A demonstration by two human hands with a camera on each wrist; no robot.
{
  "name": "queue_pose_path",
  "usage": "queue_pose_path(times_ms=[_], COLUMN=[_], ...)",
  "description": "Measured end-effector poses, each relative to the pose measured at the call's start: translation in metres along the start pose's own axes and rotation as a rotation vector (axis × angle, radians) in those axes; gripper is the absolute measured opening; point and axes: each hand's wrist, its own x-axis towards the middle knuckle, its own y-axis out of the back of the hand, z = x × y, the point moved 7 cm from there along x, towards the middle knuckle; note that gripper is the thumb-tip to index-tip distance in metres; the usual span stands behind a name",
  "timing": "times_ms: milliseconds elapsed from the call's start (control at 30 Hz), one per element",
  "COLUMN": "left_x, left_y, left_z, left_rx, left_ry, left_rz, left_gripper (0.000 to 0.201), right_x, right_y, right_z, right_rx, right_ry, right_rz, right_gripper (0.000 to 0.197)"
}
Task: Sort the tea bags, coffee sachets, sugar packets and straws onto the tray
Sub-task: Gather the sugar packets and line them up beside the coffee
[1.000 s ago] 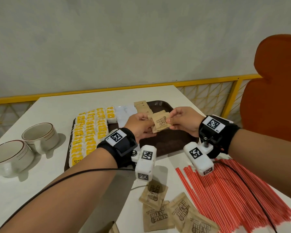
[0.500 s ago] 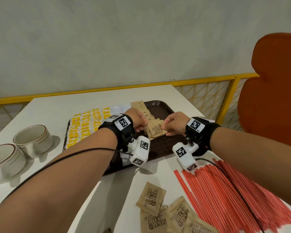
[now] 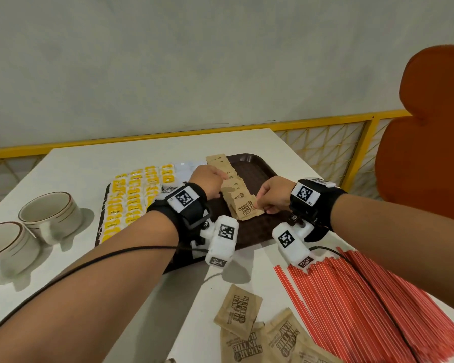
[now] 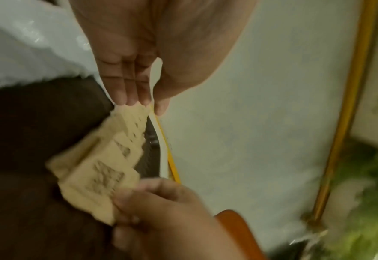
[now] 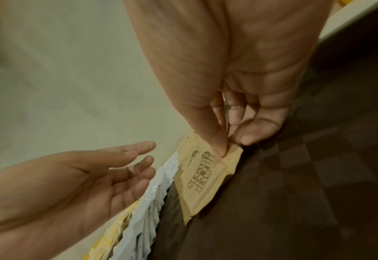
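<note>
A brown tray holds yellow tea bags on its left, white sachets behind them and a overlapping row of brown sugar packets down its middle. My right hand pinches one sugar packet by its edge at the near end of that row; in the right wrist view the thumb presses on this packet. My left hand hovers over the row with straight fingers, their tips at the packets' far end, holding nothing. Red straws lie on the table at right.
Several loose sugar packets lie on the white table near me, left of the straws. Two ceramic cups stand at the left. An orange chair and a yellow railing border the table's far and right sides.
Both hands moved forward and down over the tray. The packet held between them came down onto the row's near end; my left hand let go and its fingers straightened.
</note>
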Motion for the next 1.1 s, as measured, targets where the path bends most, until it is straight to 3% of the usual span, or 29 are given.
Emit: queue_pose_path(times_ms=[100, 300, 533, 733, 1100], left_x=[-0.019, -0.050, -0.063, -0.053, -0.059], left_y=[-0.010, -0.027, -0.036, -0.028, -0.030], left_z=[-0.013, -0.025, -0.025, -0.018, -0.015], left_rx=[-0.388, -0.637, -0.647, -0.663, -0.608], left_ry=[0.153, 0.269, 0.262, 0.200, 0.170], left_rz=[-0.104, -0.162, -0.175, -0.110, -0.106], left_gripper=[0.035, 0.046, 0.048, 0.056, 0.050], right_x=[0.000, -0.003, -0.009, -0.007, -0.005], right_y=[0.000, 0.001, 0.000, 0.008, 0.001], right_z=[0.001, 0.002, -0.001, -0.013, -0.013], right_rx=[0.001, 0.047, 0.044, 0.066, 0.015], right_ry=[-0.007, 0.023, 0.046, 0.091, 0.081], right_rz=[-0.016, -0.022, -0.005, 0.101, 0.086], right_gripper=[0.020, 0.019, 0.019, 0.011, 0.017])
